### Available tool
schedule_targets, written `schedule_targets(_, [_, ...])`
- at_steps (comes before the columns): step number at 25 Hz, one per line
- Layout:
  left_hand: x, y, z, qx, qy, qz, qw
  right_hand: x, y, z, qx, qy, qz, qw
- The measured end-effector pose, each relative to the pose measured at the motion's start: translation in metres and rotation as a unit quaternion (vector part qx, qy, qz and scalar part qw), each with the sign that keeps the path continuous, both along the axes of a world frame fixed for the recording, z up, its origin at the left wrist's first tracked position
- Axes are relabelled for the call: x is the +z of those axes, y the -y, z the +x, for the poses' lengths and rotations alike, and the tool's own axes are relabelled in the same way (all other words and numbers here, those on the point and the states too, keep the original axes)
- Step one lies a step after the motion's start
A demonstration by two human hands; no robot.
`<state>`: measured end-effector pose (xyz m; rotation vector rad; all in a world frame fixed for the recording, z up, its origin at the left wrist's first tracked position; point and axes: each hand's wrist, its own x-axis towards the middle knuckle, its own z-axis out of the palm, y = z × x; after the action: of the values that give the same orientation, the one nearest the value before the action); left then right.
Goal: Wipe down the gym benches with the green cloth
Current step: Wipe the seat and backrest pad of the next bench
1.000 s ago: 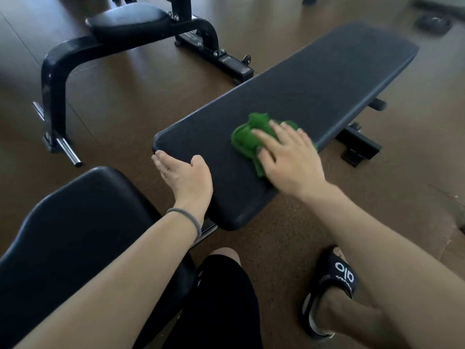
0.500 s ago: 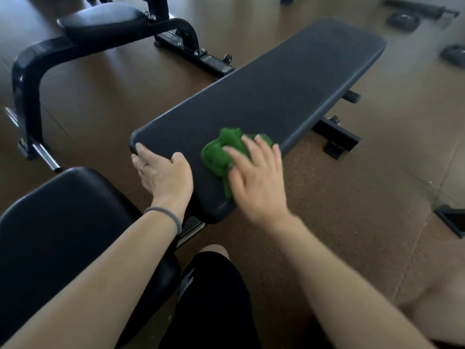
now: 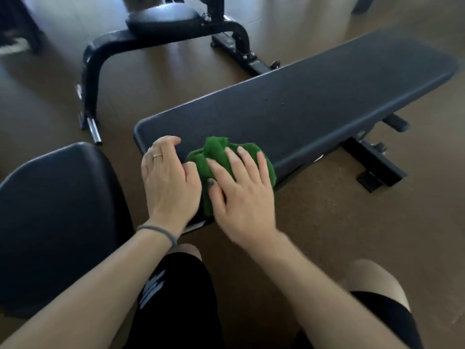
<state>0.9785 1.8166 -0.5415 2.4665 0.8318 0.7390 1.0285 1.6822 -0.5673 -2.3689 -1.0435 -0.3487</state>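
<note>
Three black padded benches are visible: a flat bench [image 3: 314, 107] across the centre, a pad [image 3: 50, 217] at lower left, and a third bench [image 3: 163, 18] at the top. One green cloth [image 3: 216, 157] lies bunched on the near end of the flat bench. The floor [image 3: 327, 222] is brown. The right hand [image 3: 244, 195] presses flat on the cloth, fingers spread. The left hand [image 3: 168, 182] rests just beside it on the bench end, fingers loosely curled, holding nothing.

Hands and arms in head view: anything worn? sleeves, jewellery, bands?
Both forearms are bare, no sleeves in view. The left hand has a thin gold-coloured ring on one finger and a grey elastic band around the wrist. The right hand wears nothing visible.
</note>
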Motion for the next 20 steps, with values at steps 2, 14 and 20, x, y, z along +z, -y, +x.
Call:
schedule_targets(2, [0.001,0.004,0.001,0.001,-0.015,0.031,0.999,0.003,0.023,0.056,0.028,0.041,-0.051,0.997])
schedule_targets(14, [-0.001,0.008,0.003,-0.021,-0.088,0.117,0.989,0.015,0.013,0.051,0.127,-0.015,-0.084,0.988])
schedule_targets(20, [0.001,0.007,0.004,-0.027,-0.092,0.093,0.991,0.019,0.060,0.180,-0.027,-0.048,-0.187,0.981])
